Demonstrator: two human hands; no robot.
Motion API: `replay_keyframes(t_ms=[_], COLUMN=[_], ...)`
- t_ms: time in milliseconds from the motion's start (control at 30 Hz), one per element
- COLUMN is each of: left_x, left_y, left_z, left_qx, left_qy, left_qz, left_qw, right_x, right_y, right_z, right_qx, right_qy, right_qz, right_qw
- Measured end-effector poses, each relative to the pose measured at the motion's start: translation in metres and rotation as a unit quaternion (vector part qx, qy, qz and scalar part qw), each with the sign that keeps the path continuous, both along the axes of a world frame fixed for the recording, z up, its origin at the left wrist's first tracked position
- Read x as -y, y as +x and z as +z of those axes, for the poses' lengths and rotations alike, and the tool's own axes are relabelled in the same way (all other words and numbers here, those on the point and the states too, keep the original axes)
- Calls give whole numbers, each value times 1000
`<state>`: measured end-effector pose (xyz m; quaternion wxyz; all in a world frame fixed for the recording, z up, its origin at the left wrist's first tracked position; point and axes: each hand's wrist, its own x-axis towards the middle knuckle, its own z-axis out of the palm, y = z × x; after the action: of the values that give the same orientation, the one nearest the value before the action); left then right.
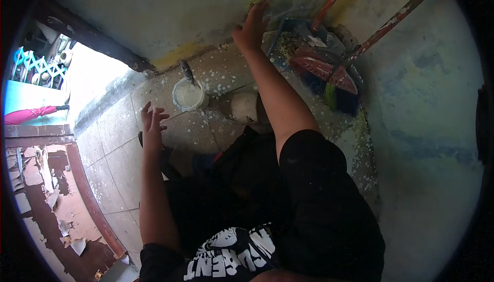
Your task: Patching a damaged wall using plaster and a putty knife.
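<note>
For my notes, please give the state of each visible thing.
Left hand: empty, fingers bent
Right hand: fingers bent, grip unclear
White round plastic bucket: open, pale contents
Dark-handled tool: leaning in bucket
Red triangular broom: bristles down
Grey square tiles: spattered white
Brown flat panel: peeling

The right hand (250,34) stretches ahead at the end of a bare right forearm (280,94) slanting up and leftward, its thumb set apart, its fingertips' hold unclear; the left forearm (153,189) rises nearly straight to a lower left hand (152,121), fingers parted, loosely curled.
</note>
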<state>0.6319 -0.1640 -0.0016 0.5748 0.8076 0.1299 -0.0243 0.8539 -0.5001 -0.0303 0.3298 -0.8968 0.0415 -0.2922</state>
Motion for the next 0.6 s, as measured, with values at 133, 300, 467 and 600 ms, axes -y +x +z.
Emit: replay_keyframes(t_ms=[133, 300, 467, 600], left_x=[0, 3, 4, -3], left_y=[3, 2, 5, 1], left_z=[3, 8, 6, 0], left_qx=[-18, -9, 18, -15], left_qy=[-18, -27, -39, -31], left_qz=[33, 25, 7, 25], left_qw=[999, 999, 999, 999], right_x=[22, 49, -18, -16], right_y=[27, 28, 5, 5], right_z=[7, 35, 20, 12], right_qx=[62, 42, 27, 24], right_qy=[91, 150, 90, 117], right_qz=[-46, -34, -8, -17], right_qw=[993, 987, 996, 993])
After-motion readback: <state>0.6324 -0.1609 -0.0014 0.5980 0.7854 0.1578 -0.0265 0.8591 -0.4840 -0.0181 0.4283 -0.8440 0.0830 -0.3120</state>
